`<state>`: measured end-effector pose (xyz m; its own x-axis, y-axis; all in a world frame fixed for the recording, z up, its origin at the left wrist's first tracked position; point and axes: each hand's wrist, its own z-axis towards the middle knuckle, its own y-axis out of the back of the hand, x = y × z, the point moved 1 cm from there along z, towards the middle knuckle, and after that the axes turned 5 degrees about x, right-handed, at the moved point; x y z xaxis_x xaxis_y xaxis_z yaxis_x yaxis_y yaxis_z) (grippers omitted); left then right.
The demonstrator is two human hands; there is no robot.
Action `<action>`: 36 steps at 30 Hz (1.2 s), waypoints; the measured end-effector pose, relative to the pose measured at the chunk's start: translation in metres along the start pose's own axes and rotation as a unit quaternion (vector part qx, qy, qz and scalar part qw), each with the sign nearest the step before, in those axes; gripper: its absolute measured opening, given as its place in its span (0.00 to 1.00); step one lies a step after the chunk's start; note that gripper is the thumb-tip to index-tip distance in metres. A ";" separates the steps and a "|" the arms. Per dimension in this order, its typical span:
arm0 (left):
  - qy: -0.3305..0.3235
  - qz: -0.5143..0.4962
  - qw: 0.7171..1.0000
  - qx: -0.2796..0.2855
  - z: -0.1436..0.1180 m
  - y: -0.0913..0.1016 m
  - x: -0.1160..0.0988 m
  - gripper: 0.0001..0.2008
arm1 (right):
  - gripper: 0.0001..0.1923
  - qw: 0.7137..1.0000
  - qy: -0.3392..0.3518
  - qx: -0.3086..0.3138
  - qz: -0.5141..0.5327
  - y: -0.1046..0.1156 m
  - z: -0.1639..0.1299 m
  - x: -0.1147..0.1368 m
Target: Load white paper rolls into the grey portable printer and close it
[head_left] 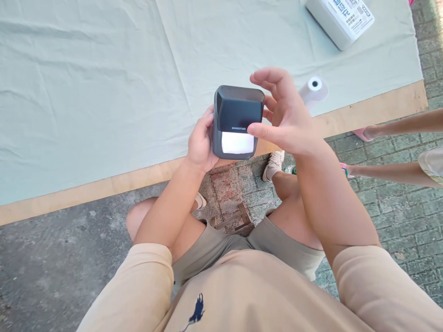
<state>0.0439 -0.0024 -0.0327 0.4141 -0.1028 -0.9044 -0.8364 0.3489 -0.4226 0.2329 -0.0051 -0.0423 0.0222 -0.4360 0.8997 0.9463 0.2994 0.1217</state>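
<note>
A dark label printer [238, 110] with "NIIMBOT" lettering is held up near the table's front edge. A bright white patch shows below its black lid; whether this is paper or a lit part I cannot tell. My left hand [202, 140] grips the printer's left side, most of its fingers hidden behind. At the other side, my right hand [285, 110] has its fingers spread, with the thumb over the printer's lower right front. Just beyond that hand, a white paper roll [316, 85] with a dark core is on the table, partly hidden by my wrist.
A pale cloth [104, 92] covers the table, whose bare wooden edge [374, 108] runs along the front. Toward the back right lies a white package [341, 20] with a printed label. Another person's bare limbs [391, 169] show at right. A small wooden stool [242, 220] is beneath me.
</note>
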 end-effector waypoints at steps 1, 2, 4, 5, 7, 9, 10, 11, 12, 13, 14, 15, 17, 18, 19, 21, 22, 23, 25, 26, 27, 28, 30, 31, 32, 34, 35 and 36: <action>0.004 -0.002 1.000 0.002 0.000 -0.001 -0.001 0.13 | 0.47 1.000 -0.001 0.011 -0.017 0.000 -0.001 0.001; 0.012 -0.005 1.000 0.006 0.001 -0.001 -0.001 0.13 | 0.48 0.999 -0.001 0.015 -0.036 -0.002 -0.001 0.002; 0.025 -0.011 1.000 0.011 0.003 -0.001 -0.001 0.13 | 0.46 0.996 0.019 -0.037 -0.084 -0.006 0.000 0.003; 0.021 -0.013 1.000 0.007 0.004 0.000 -0.001 0.13 | 0.41 0.988 0.041 -0.104 -0.109 -0.008 0.000 0.003; 0.005 -0.017 1.000 -0.005 0.004 0.002 -0.001 0.14 | 0.31 0.948 0.089 -0.265 -0.155 -0.010 0.000 0.004; 0.002 -0.015 1.000 0.007 0.003 0.004 -0.001 0.18 | 0.27 0.912 0.129 -0.337 -0.197 -0.012 0.000 0.006; 0.011 -0.011 1.000 0.026 0.002 0.004 -0.001 0.20 | 0.25 0.912 0.142 -0.315 -0.221 -0.012 0.000 0.008; 0.021 -0.002 0.999 0.044 0.000 0.004 -0.001 0.21 | 0.21 0.919 0.144 -0.265 -0.254 -0.012 0.000 0.010; 0.028 0.010 0.998 0.058 -0.001 0.004 -0.001 0.22 | 0.17 0.925 0.134 -0.204 -0.290 -0.012 0.000 0.013; 0.027 0.026 0.997 0.064 -0.002 0.005 -0.001 0.25 | 0.13 0.928 0.109 -0.146 -0.325 -0.012 0.000 0.016; 0.022 0.042 0.997 0.064 -0.002 0.006 0.000 0.28 | 0.11 0.927 0.067 -0.098 -0.356 -0.012 0.000 0.019; 0.017 0.060 0.996 0.060 -0.003 0.007 0.001 0.31 | 0.14 0.922 0.013 -0.061 -0.382 -0.011 0.000 0.022; 0.005 0.096 0.994 0.058 -0.003 0.010 0.004 0.35 | 0.22 0.906 -0.088 -0.010 -0.414 -0.010 0.001 0.029; 0.002 0.112 0.992 0.062 -0.003 0.011 0.006 0.37 | 0.25 0.897 -0.125 0.010 -0.425 -0.011 0.002 0.032; -0.001 0.124 0.990 0.066 -0.003 0.011 0.007 0.38 | 0.26 0.888 -0.152 0.025 -0.433 -0.011 0.002 0.035; -0.006 0.132 0.989 0.069 -0.004 0.011 0.009 0.39 | 0.27 0.885 -0.175 0.034 -0.430 -0.011 0.004 0.038; -0.009 0.127 0.990 0.063 -0.005 0.009 0.009 0.37 | 0.26 0.894 -0.173 0.026 -0.414 -0.011 0.004 0.038; -0.011 0.117 0.992 0.056 -0.006 0.008 0.008 0.34 | 0.24 0.910 -0.157 0.007 -0.384 -0.010 0.003 0.039; -0.017 0.087 0.995 0.034 -0.007 0.005 0.006 0.26 | 0.20 0.953 -0.091 -0.046 -0.286 -0.007 0.001 0.039; -0.018 0.071 0.997 0.024 -0.007 0.004 0.004 0.23 | 0.19 0.972 -0.057 -0.076 -0.217 -0.005 -0.001 0.038; -0.017 0.057 0.998 0.017 -0.006 0.004 0.003 0.20 | 0.19 0.986 -0.034 -0.107 -0.127 -0.003 -0.002 0.037; -0.012 0.046 0.999 0.015 -0.005 0.004 0.002 0.20 | 0.21 0.990 -0.026 -0.134 -0.019 0.000 -0.003 0.035; 0.000 0.036 0.999 0.010 -0.002 0.007 0.000 0.19 | 0.29 0.965 -0.055 -0.169 0.193 0.004 -0.002 0.024; 0.005 0.035 0.999 0.007 0.000 0.008 -0.001 0.19 | 0.32 0.945 -0.074 -0.176 0.265 0.006 0.000 0.017; 0.009 0.034 0.999 0.001 0.001 0.009 -0.002 0.19 | 0.35 0.933 -0.089 -0.179 0.298 0.007 0.001 0.008; 0.009 0.027 1.000 -0.009 0.003 0.010 -0.003 0.18 | 0.38 0.944 -0.099 -0.180 0.257 0.008 0.005 -0.012; 0.009 0.019 1.000 -0.008 0.003 0.010 -0.003 0.18 | 0.37 0.957 -0.094 -0.178 0.208 0.008 0.006 -0.021; 0.007 0.009 1.000 -0.004 0.003 0.010 -0.003 0.18 | 0.36 0.969 -0.085 -0.176 0.154 0.008 0.006 -0.028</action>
<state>0.0357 0.0041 -0.0343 0.3942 -0.1095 -0.9125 -0.8466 0.3430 -0.4069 0.2374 0.0146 -0.0643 0.2961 -0.2173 0.9301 0.9551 0.0719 -0.2873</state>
